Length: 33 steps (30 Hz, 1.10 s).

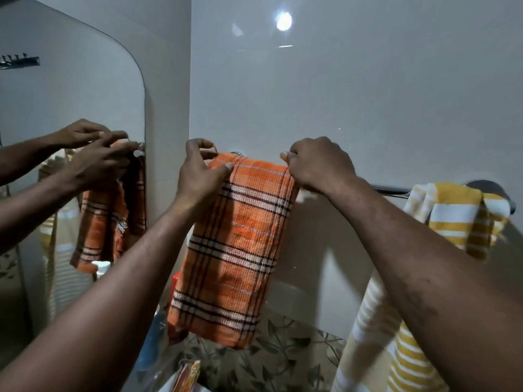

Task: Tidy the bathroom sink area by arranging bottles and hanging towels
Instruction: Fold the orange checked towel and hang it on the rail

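Your left hand [199,172] and right hand [315,165] each pinch the top of the orange towel [235,250] hanging over the bar [392,190].

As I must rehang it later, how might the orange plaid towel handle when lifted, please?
Probably floppy: the orange plaid towel drapes limp over the rail. Likely light: the left hand and right hand pinch its top edge.

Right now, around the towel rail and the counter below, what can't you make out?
Head view only:
The towel rail: its left stretch lies under the orange towel and the left hand and right hand.
The red container: mostly behind the orange towel.
The blue bottle: dark and blurred, label unreadable.
The orange packet: cut off by the bottom edge.
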Motion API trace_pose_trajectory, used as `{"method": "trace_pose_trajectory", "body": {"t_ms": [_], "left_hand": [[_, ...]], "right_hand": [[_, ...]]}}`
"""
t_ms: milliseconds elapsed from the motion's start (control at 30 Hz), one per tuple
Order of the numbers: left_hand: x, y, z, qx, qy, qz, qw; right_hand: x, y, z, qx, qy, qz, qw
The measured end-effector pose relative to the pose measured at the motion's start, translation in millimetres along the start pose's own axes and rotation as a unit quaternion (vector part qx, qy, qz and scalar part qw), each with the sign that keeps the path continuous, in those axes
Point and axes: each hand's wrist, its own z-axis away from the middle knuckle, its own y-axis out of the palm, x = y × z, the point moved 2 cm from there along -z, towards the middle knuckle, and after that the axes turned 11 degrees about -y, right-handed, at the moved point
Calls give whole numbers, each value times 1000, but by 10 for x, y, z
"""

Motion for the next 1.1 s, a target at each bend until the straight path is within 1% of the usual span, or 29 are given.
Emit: {"method": "trace_pose_trajectory", "body": {"t_ms": [67,100,167,233,300,400,467,533,667,733,800,833,867,900,933,967,1000,1033,1067,1100], "left_hand": [[74,-9,54,4,-15,27,1000],[124,-9,83,7,-21,37,999],[223,3,132,12,-40,71,997],[276,24,172,17,-59,103,993],[329,50,176,23,-69,115,991],[392,90,186,79,-94,150,981],[429,93,208,99,-92,121,983],[452,80,201,93,-86,93,988],[471,77,195,97,-92,92,987],[511,86,247,113,-94,96,984],[596,87,322,137,-104,101,980],[662,90,365,150,-116,105,976],[713,94,424,161,-130,110,972],[771,95,475,169,-141,114,969],[817,97,529,174,-152,122,965],[865,97,571,178,-161,131,962],[906,91,609,185,-169,139,958],[937,85,644,198,-176,143,954],[963,78,678,213,-186,149,947],[995,75,708,232,-198,153,940]], "right_hand": [[25,2,43,-67,-40,-7,997],[50,19,70,-70,-65,-13,995],[110,75,117,-23,-97,8,995],[128,139,131,15,-104,68,992],[122,166,118,19,-103,97,990],[123,175,100,25,-94,97,991],[125,188,107,29,-95,106,989],[134,201,131,28,-96,126,987],[154,205,176,15,-99,137,986],[166,191,207,8,-102,123,987],[180,179,268,-25,-104,83,991],[192,178,333,-65,-114,40,991],[204,184,424,-132,-133,-11,982],[221,191,548,-214,-146,-48,965],[230,224,698,-294,-141,-70,943],[223,296,857,-346,-116,-86,927],[198,421,1004,-361,-73,-111,923],[170,575,1131,-339,-17,-151,928],[146,746,1230,-282,46,-195,938],[136,918,1316,-202,102,-231,946]]}}
